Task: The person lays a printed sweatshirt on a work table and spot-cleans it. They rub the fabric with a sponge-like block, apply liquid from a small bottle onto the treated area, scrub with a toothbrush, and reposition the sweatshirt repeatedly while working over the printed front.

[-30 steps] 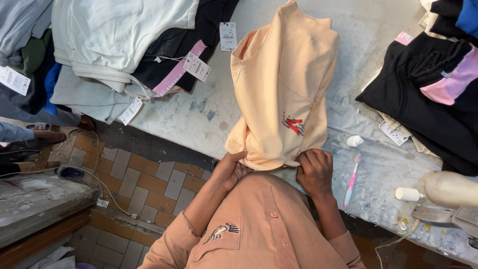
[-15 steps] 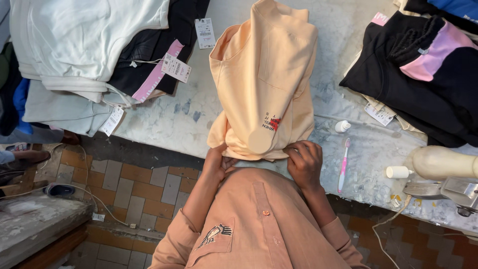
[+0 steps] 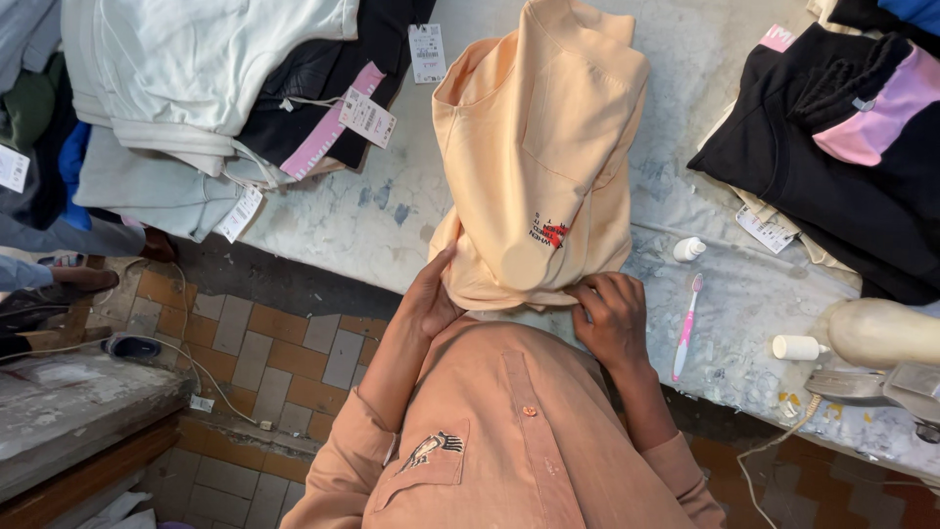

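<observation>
Peach garment (image 3: pixel 548 147) lies on the worn white table (image 3: pixel 392 211), hem at the near edge. Left hand (image 3: pixel 431 294) grips the hem's left corner, fingers tucked under; right hand (image 3: pixel 612 313) pinches the right corner. Pink toothbrush (image 3: pixel 685 325) just right of the right hand.

Peach garment (image 3: pixel 548 147) with small red-black print, pink toothbrush (image 3: pixel 685 328), black-and-pink clothes (image 3: pixel 832 147), pale green sweatshirt (image 3: pixel 196 69)
</observation>
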Demonstrator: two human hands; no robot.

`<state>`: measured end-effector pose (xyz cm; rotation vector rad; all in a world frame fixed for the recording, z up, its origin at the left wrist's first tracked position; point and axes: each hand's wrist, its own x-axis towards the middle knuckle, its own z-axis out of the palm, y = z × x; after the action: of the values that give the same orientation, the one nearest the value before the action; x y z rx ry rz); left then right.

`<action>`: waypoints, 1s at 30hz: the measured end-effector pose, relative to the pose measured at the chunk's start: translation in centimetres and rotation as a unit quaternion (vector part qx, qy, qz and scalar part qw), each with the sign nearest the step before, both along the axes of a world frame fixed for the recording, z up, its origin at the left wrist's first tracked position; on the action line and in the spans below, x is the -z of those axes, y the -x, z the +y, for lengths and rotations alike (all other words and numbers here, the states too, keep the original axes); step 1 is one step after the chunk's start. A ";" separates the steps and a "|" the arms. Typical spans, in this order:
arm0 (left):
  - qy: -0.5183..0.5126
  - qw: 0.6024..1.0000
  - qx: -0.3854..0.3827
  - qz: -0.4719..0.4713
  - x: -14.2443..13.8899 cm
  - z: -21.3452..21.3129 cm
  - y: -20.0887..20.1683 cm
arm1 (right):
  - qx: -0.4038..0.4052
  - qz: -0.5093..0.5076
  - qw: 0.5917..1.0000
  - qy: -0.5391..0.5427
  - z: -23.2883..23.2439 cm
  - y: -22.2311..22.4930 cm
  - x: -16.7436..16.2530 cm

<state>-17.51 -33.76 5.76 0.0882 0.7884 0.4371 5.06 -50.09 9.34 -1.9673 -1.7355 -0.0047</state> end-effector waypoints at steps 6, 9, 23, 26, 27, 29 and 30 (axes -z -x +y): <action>-0.074 0.996 0.035 -0.018 -0.1 0.7 -0.9 | -0.013 0.016 1.000 0.000 0.4 -0.4 -0.7; -0.068 0.991 -0.046 -0.108 -0.2 0.7 -1.0 | 0.006 0.019 1.000 -0.015 0.3 -0.2 -1.2; 0.007 0.989 -0.144 -0.040 7.1 -0.9 -1.9 | 0.000 0.009 0.994 -0.110 0.2 2.1 -1.8; 0.002 0.991 -0.130 0.006 8.5 -0.4 -2.2 | -0.006 0.023 0.994 -0.109 0.5 2.2 -2.1; -0.004 0.992 -0.127 0.026 8.3 -0.3 -2.4 | 0.002 0.026 0.994 -0.104 0.7 2.2 -2.3; -0.020 0.991 -0.120 0.049 8.2 -0.3 -2.6 | 0.017 0.038 0.994 -0.098 1.1 2.0 -2.4; -0.026 0.991 -0.116 0.055 7.9 -0.3 -2.7 | 0.025 0.049 0.994 -0.093 1.3 1.8 -2.3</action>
<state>-14.84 -34.10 -2.13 0.0690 0.8993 0.6771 3.27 -48.76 11.69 -1.8438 -1.5639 -0.0834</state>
